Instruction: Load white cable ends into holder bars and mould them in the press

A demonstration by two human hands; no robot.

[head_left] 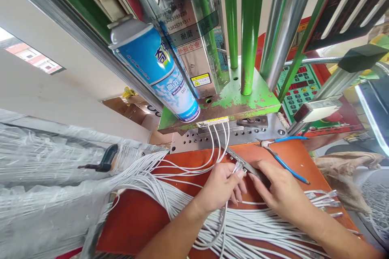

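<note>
My left hand (217,188) pinches a white network cable near its clear plastic plug (238,166), with the plug against a narrow metal mould bar (251,168). Fingers of my right hand (281,192) are closed around the bar's near end. Small fittings line the bar's edge; whether the plug is seated in it I cannot tell. Three white cables (218,141) curve out from under the green press plate (258,103) behind my hands. Beneath both hands spreads a thick bundle of white cables (243,226), and several clear plugs (330,199) show at its right end.
Blue-handled cutters (281,158) lie open on the orange-brown tabletop (136,218), right of my hands. A blue and white spray can (164,73) stands on the press. Plastic-wrapped bundles (51,162) fill the left side. A control panel (299,89) is at the right rear.
</note>
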